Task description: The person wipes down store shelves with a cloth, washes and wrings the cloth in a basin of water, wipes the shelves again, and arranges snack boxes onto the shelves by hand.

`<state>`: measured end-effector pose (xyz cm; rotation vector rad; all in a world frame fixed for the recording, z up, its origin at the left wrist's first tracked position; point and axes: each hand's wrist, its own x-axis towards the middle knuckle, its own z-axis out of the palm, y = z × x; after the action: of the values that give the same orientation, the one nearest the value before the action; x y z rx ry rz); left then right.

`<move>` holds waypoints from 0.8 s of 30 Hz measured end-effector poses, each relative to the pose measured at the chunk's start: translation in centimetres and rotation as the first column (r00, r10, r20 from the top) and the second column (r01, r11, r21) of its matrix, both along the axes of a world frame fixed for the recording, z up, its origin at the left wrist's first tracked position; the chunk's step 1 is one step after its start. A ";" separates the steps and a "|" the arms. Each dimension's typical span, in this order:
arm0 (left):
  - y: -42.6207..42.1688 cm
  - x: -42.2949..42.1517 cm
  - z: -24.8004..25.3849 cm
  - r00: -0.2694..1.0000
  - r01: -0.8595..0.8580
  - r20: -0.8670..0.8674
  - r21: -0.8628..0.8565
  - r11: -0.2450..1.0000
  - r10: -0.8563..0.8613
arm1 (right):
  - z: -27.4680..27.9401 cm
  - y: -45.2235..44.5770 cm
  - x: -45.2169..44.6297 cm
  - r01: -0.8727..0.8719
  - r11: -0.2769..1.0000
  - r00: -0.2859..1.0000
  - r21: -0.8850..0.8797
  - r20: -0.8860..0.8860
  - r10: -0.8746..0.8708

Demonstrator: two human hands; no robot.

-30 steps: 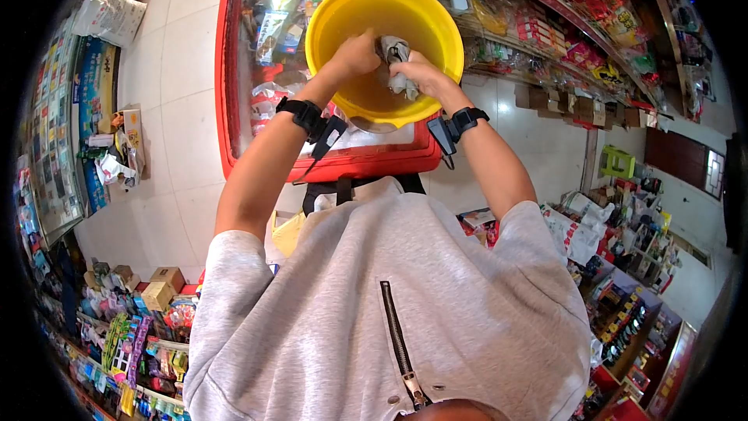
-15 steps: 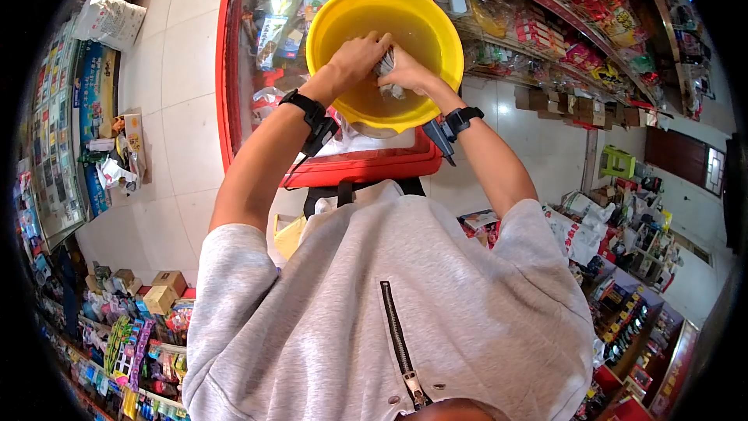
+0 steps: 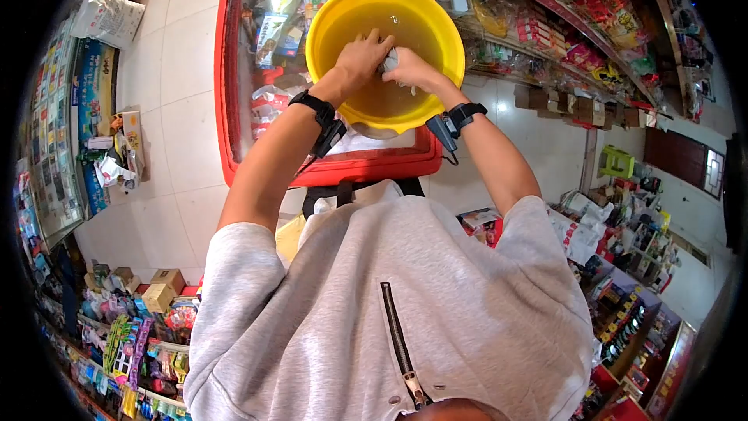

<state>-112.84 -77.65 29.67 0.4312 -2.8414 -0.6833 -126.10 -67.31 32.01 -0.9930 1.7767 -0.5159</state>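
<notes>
Inside a yellow basin (image 3: 450,47) of murky water, both hands meet around a small wet grey cloth (image 3: 389,60). My left hand (image 3: 363,56) comes in from the left, fingers bent over the cloth's left side. My right hand (image 3: 411,70) closes on the cloth from the right, thumb and fingers pressed to it. Most of the cloth is hidden by the hands. The basin rests on the glass top of a red-framed freezer (image 3: 335,173), and packages show through the glass. Black straps with small devices circle both wrists.
Shelves with packaged goods (image 3: 545,35) stand at the right of the freezer. A glass display case (image 3: 54,140) is at the far left, with a white bag (image 3: 109,19) near it. A green stool (image 3: 617,162) and cluttered goods are at the right.
The cloth hung loose and spread between the hands a second ago; now it is bunched small within them. My left hand has moved over it, its fingers bent round its side.
</notes>
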 end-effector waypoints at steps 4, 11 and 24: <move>-0.2 -1.1 -0.7 0.985 0.023 0.172 -0.083 0.996 -0.009 | -0.5 -0.8 0.5 -0.159 0.985 0.888 0.060 -0.427 0.169; 0.2 -1.3 -1.2 0.964 -0.066 0.256 -0.050 0.997 0.077 | 0.6 -1.1 1.7 -0.114 0.986 0.776 0.121 -0.609 0.165; 0.6 -0.7 0.0 0.994 -0.074 0.083 0.011 0.997 0.073 | 0.2 0.1 0.8 -0.100 0.994 0.750 -0.039 -0.660 0.050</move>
<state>-113.54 -77.01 29.63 0.5766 -2.8827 -0.6878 -125.27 -67.24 32.25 -1.4126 2.3378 -0.1716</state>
